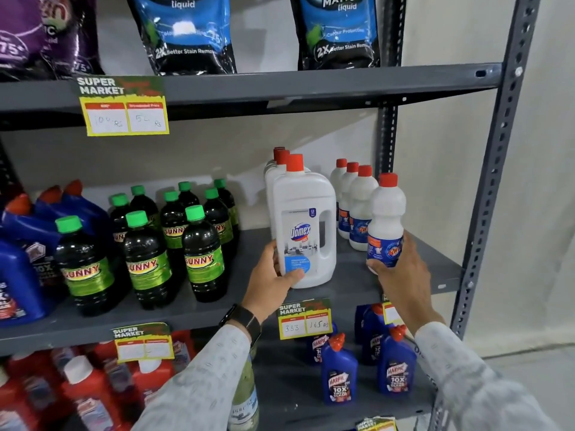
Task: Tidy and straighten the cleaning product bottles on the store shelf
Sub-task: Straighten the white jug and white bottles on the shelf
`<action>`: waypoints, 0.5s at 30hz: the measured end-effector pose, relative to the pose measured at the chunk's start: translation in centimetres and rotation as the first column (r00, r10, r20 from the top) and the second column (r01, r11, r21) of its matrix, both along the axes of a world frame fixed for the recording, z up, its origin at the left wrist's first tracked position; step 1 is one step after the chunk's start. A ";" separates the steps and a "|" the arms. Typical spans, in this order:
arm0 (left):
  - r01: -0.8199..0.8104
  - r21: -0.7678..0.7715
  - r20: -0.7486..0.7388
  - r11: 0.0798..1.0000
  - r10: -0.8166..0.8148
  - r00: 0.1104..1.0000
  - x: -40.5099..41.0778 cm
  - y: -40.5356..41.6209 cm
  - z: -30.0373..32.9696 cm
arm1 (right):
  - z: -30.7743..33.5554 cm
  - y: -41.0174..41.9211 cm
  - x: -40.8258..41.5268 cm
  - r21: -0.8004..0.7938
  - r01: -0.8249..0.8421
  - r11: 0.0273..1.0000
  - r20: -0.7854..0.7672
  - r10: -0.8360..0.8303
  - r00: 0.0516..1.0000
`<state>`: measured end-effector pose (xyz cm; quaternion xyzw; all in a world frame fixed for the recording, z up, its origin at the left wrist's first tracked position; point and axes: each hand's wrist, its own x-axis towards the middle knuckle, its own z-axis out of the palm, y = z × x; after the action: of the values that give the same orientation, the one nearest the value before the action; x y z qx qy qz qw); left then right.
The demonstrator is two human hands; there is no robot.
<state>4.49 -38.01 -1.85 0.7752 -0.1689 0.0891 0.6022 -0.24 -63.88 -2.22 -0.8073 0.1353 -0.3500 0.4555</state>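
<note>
On the grey middle shelf (pixel 351 284) stands a row of white Domex bottles with red caps. My left hand (pixel 273 276) grips the lower left side of the front Domex bottle (pixel 306 225), which is upright. To the right is a row of smaller white Rin bottles (pixel 357 206) with red caps and blue labels. My right hand (pixel 399 269) holds the front Rin bottle (pixel 387 219) by its base, near the shelf's front right edge, slightly tilted.
Dark Sunny bottles (pixel 199 244) with green caps fill the middle of the shelf, blue bottles (pixel 25 244) the far left. Detergent pouches (pixel 183 32) stand on the shelf above. Below are blue Harpic bottles (pixel 339 374) and red bottles (pixel 84 387). A grey upright post (pixel 494 169) bounds the right side.
</note>
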 end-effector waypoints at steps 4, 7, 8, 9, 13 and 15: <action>0.008 0.018 0.004 1.000 -0.008 1.000 0.0 0.4 0.1 | 0.3 0.2 -0.3 -0.005 -0.004 1.000 -0.010 0.004 1.000; 0.011 0.033 0.015 0.999 -0.011 1.000 -0.2 0.5 0.0 | 0.5 0.4 -0.4 -0.012 0.005 1.000 -0.033 -0.005 0.999; 0.014 0.041 0.013 0.999 -0.014 1.000 -0.1 0.5 0.0 | 0.5 0.5 -0.4 -0.014 0.015 1.000 -0.041 -0.015 0.999; 0.012 0.049 0.020 0.999 -0.013 1.000 -0.1 0.5 0.0 | 0.5 0.5 -0.4 -0.018 0.022 1.000 -0.042 -0.023 0.999; -0.001 0.068 0.023 0.998 0.000 1.000 -1.4 1.3 0.6 | 0.7 1.0 -0.6 -0.034 0.014 0.999 -0.053 -0.016 0.998; -0.042 0.068 0.054 0.997 0.039 0.998 -3.1 2.6 1.6 | 1.1 1.8 -1.3 -0.083 0.052 0.995 -0.040 -0.055 0.998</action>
<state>1.37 -35.42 -0.20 0.7963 -0.1720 0.1156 0.5683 -1.55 -62.03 -1.14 -0.8286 0.1523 -0.3500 0.4096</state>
